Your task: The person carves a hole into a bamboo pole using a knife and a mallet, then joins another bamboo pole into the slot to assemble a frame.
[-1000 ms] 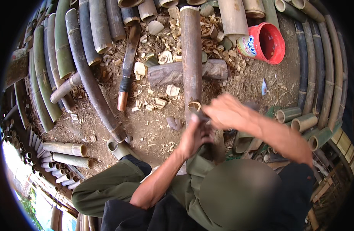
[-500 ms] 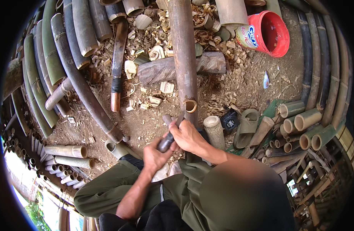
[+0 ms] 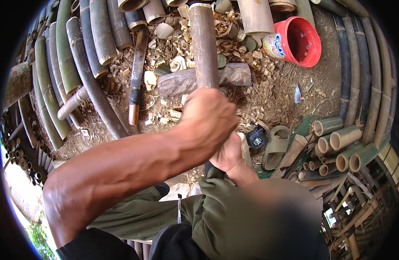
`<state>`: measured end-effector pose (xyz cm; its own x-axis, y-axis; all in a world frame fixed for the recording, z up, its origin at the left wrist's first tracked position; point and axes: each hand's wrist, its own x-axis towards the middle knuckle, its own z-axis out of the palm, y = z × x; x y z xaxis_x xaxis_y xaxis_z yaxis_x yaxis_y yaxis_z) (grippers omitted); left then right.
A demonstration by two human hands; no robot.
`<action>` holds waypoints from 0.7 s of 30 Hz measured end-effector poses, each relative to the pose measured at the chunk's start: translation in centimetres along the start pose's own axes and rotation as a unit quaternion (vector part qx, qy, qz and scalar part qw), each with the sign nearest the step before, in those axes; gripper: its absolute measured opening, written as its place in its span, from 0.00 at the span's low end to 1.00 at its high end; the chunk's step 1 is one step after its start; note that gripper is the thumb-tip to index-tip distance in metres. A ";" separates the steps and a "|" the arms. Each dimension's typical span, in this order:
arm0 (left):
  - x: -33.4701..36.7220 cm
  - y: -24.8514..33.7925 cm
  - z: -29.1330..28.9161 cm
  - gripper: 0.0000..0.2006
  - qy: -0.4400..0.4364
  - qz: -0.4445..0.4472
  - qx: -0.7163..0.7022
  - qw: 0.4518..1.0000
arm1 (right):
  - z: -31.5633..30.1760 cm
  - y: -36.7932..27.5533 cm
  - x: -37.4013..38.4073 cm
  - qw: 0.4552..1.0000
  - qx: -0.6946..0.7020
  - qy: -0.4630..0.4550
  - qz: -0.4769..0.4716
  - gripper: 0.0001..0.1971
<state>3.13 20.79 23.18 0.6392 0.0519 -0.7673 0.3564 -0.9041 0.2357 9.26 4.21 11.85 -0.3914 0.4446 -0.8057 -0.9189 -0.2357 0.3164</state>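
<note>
A long brown bamboo pole [image 3: 203, 47] runs away from me, resting across a short log [image 3: 236, 76]. My left hand [image 3: 210, 112] is closed in a fist over the pole's near end, its forearm reaching in from the left. What lies inside that fist is hidden. Just below and touching it is my right hand [image 3: 229, 154], curled, its fingers mostly covered by the left. The dark-handled tool seen earlier is out of sight. A large knife [image 3: 136, 76] with a wooden grip lies on the ground to the left.
Bamboo poles [image 3: 93, 73] line the left, others [image 3: 359, 73] the right. Wood chips cover the ground. A red bucket [image 3: 305, 41] lies tipped at the far right, with a small bottle [image 3: 298, 94] nearer. A tape measure [image 3: 256, 138], a sandal [image 3: 276, 147] and cut bamboo pieces [image 3: 344, 138] sit at right.
My left hand has swung up and forward from the dark-handled tool to the pole's near end. My right hand has shifted slightly right and down. The pole has slid toward me, showing its far end.
</note>
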 end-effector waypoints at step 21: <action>-1.8 11.1 20.0 0.13 0.151 -0.182 -0.336 0.912 | -5.9 1.7 -0.5 0.880 -0.435 0.136 -0.133 0.13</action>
<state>-7.66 2.21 15.23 0.5176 0.5037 -0.6917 0.8545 -0.3455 0.3879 8.18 -1.54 9.88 -0.0332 0.3885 -0.9208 -0.5454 -0.7791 -0.3091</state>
